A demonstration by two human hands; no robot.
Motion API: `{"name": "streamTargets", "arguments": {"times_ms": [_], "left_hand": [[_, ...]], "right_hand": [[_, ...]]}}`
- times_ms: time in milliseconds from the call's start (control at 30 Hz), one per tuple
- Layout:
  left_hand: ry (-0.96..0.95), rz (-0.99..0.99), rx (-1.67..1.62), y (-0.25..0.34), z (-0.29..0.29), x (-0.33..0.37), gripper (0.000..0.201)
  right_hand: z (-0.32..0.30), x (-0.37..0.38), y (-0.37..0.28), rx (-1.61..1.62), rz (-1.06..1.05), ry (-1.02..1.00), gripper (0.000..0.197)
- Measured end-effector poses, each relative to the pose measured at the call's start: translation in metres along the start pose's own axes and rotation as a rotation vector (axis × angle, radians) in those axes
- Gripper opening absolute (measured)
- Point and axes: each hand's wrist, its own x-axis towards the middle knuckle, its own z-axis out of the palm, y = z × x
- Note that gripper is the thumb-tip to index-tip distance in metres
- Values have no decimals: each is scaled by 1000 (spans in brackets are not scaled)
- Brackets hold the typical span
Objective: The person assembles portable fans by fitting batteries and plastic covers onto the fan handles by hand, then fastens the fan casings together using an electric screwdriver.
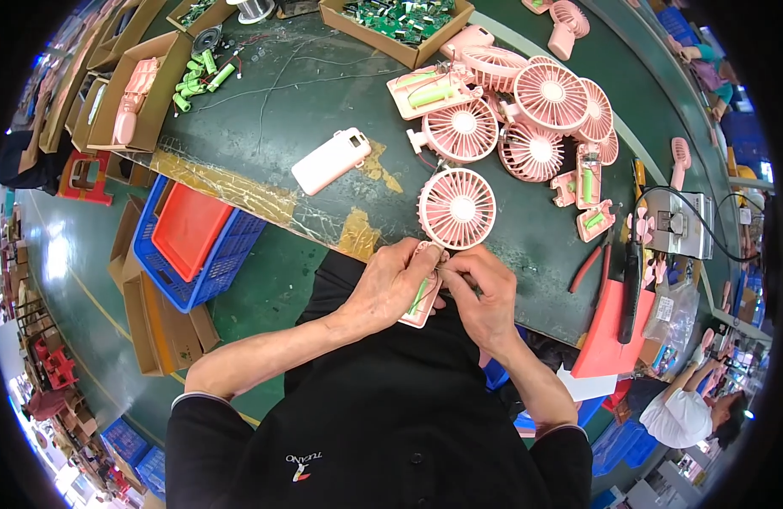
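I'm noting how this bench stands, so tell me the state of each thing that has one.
Left hand: closed on fan handle
Right hand: fingers curled at handle, grip unclear
Fan handle: open, green part showing
Pliers: handles apart
Far cardboard box: open, holding circuit boards
Blue basket: open, holding red tray
Green batteries: loose, piled
Pale case: lying flat
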Motion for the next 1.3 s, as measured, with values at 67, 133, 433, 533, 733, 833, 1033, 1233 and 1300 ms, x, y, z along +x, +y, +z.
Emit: {"name": "streamTargets", "arguments": {"times_ms": [67, 133, 433, 533, 733, 833, 1033, 1233, 1300], "left_hand": [[28, 61, -7, -1, 2, 0, 39], [3, 31, -5, 1, 2, -1, 36], [-69, -113, -242, 6, 0, -2, 38], [-76, -145, -288, 8, 0, -2, 37], [-150, -72, -208, 4, -1, -3, 36], [-153, -95, -226, 9, 1, -5, 34], [-134, -98, -222, 13, 2, -4, 33], [-150, -58, -215, 11, 3, -1, 32], [-183, -41, -206, 12, 8, 0, 31]], "right_hand": [[0, -1, 1, -19, -12, 17, 5], [0, -3, 5, 35, 37, 9, 6], [-6, -1, -1, 82, 111, -48, 5], [-6, -1, -3, 171, 142, -37, 4], [-6, 1, -8, 369, 269, -47, 6], [-12, 4, -9, 499, 314, -87, 7], [-11, 7, -13, 536, 360, -82, 8], [-9, 6, -8, 591, 382, -57, 8], [-9, 5, -6, 544, 364, -35, 8]]}}
